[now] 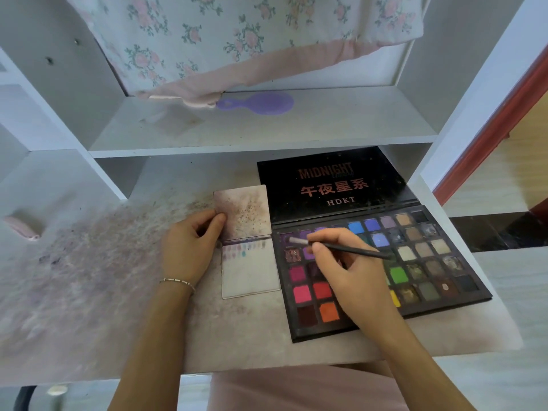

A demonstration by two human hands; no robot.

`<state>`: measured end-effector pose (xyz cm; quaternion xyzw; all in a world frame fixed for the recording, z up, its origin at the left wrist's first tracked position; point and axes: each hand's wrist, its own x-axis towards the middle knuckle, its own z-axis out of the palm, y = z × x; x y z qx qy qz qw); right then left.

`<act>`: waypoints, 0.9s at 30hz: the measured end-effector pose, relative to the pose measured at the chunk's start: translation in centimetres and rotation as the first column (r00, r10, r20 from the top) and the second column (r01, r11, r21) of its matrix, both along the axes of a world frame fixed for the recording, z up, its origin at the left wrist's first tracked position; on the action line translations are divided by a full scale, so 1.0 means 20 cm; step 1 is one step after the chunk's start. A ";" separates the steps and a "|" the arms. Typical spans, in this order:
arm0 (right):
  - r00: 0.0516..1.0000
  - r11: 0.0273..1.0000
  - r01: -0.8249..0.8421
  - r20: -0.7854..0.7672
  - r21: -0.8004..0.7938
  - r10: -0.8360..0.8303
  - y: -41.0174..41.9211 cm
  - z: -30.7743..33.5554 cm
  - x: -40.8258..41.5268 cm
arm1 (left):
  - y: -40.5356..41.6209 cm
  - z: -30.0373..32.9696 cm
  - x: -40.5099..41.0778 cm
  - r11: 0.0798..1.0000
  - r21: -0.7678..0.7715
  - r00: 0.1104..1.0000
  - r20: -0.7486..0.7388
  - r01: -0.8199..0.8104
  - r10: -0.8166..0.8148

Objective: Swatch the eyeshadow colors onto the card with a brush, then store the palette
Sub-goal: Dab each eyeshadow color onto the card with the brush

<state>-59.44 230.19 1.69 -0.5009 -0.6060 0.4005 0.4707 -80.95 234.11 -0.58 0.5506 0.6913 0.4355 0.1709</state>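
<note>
Head view, right hand (353, 271) pinching brush (341, 247), tip pointing left over palette (439, 262), left hand (189, 247) gripping card (246, 232).

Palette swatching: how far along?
Early. Done: one short row of swatches across the top of the card. In hand: right hand holds the brush at the purple pans; left hand steadies the card. Left: most colours, then storing the open palette.

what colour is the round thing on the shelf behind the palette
The hairbrush on the shelf is lilac purple; the head view, the only one, shows it.
</note>
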 end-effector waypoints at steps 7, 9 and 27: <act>0.993 0.992 -0.114 0.022 -0.056 0.116 0.06 0.00 -0.14 | 0.00 0.01 0.00 1.000 0.008 1.000 0.012 0.003 -0.003; 0.990 0.988 -0.130 0.039 -0.089 0.134 0.09 0.00 -0.16 | 0.00 0.01 0.00 1.000 0.006 1.000 0.003 0.008 -0.008; 0.972 0.982 -0.153 0.161 -0.112 0.170 0.11 -0.03 -0.18 | 0.00 0.00 0.00 0.999 -0.016 0.999 0.028 0.034 -0.033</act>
